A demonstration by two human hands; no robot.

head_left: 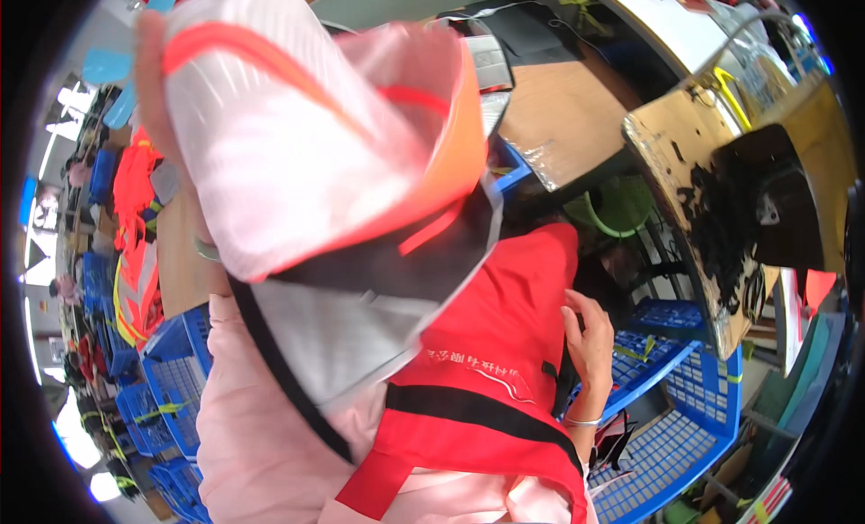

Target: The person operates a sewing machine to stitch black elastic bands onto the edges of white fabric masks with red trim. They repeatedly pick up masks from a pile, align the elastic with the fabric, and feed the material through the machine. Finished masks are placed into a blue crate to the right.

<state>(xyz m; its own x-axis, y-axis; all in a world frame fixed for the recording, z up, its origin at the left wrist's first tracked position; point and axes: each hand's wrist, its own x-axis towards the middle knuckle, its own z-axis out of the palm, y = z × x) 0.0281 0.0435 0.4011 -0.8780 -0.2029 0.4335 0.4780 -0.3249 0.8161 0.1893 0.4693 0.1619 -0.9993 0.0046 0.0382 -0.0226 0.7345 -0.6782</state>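
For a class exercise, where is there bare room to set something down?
The brown surface offers a bare patch, below the black sheet and up-left of the green basket. The wooden tabletop is crowded with black scraps; the white-and-orange item in the left hand blocks the middle.

a red apron with white print and black band covers pale pink clothing.

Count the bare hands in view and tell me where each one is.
2: the left hand, blurred, at the white-and-orange bag's upper-left edge; the right hand beside the red apron. No others show.
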